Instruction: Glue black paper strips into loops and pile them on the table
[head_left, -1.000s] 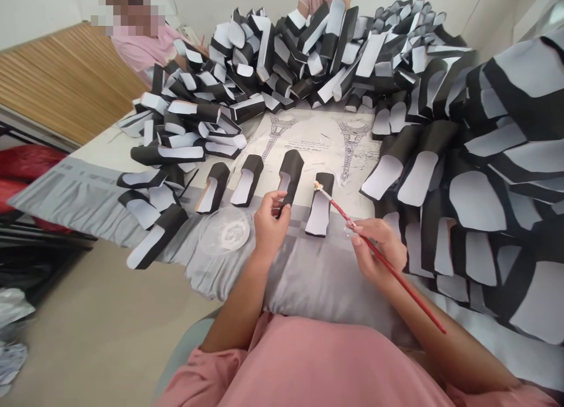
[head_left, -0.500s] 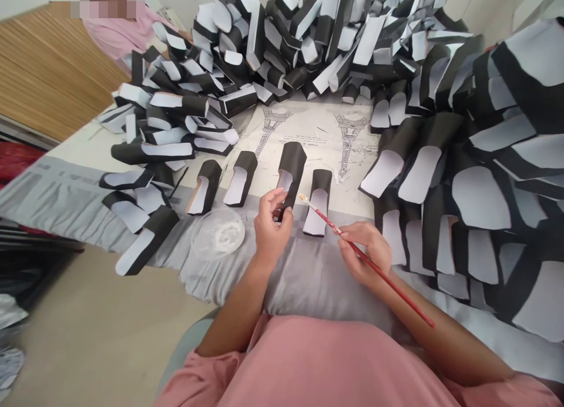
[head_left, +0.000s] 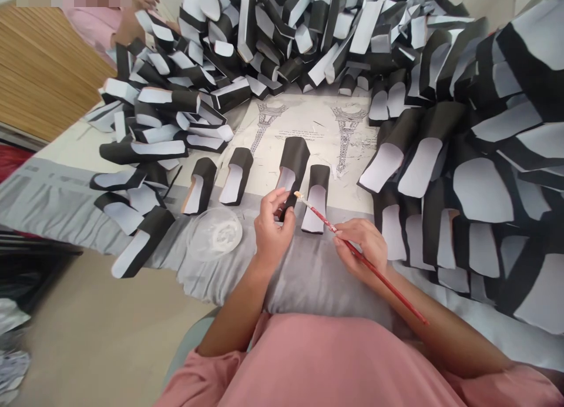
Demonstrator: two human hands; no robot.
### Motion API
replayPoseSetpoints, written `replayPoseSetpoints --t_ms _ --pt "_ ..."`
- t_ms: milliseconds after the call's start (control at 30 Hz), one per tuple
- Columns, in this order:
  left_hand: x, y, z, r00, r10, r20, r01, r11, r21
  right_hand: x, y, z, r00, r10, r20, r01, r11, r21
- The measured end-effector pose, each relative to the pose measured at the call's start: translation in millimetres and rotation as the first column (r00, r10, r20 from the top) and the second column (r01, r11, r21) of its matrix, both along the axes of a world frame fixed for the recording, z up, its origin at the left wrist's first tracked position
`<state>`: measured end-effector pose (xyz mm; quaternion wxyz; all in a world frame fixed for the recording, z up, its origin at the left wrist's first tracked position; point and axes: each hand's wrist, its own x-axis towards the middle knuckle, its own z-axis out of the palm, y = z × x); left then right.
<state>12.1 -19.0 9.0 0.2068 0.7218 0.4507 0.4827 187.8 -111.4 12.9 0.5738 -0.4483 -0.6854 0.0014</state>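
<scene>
Two bare hands are at work at the near edge of the bench. The left hand is closed round the lower part of a folded black card piece with a white paper lining, which rises tilted from the grip, away from the person. The right hand pinches a slim red-handled paintbrush, its pale, paste-coated tip just beside the held piece; whether they touch cannot be told.

Just right of the left hand, a matching black-and-white card piece lies on the bench. Left of that hand sits a round clear plastic dish smeared with white paste, and further left two more pieces lie side by side. Beyond the hands is a cream sheet printed with Eiffel Tower drawings, with a grey cloth cover along the bench. Large heaps of similar pieces rise beyond and right of the hands. A co-worker's pink sleeve shows far off to the left.
</scene>
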Motion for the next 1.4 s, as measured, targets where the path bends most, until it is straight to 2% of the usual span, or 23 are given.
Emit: replayPoseSetpoints --t_ms 200,567,767,900,1000,1200,1267,1400 --pt "0.3 0.3 0.0 1.0 0.005 -0.002 -0.005 0.999 0.037 -0.4 0.0 2.7 1.0 0.011 0.028 -0.012 1.0 0.005" --pt "0.1 0.3 0.4 1.0 0.012 0.01 -0.012 1.0 0.021 0.3 -0.7 -1.0 0.999 0.011 0.037 -0.011 1.0 0.017" --pt "0.2 0.2 -0.6 1.0 0.018 -0.003 -0.018 1.0 0.0 2.0 -0.5 2.8 0.999 -0.037 -0.003 0.037 0.999 0.04" --pt "-4.4 4.8 -2.2 0.995 0.045 -0.092 -0.044 0.999 0.014 2.4 0.6 0.7 0.998 -0.069 -0.013 0.069 0.997 0.046" --pt "-11.8 12.1 -5.5 0.97 0.041 -0.24 -0.045 0.999 -0.01 2.3 1.3 -0.8 0.995 -0.101 -0.02 0.101 0.994 0.036" --pt "-20.9 17.5 -10.6 0.835 -0.027 -0.55 -0.028 0.995 -0.091 3.1 0.6 3.3 0.989 -0.141 -0.035 0.141 0.99 0.001" --pt "-19.4 13.6 -6.9 0.812 -0.031 -0.583 0.006 0.999 -0.044 3.9 0.0 5.5 0.99 -0.14 -0.034 0.14 0.99 -0.011" --pt "-12.9 -1.1 6.0 0.847 -0.035 -0.531 0.103 0.99 0.099 5.7 -0.4 8.2 0.977 -0.184 -0.108 0.178 0.982 -0.065"
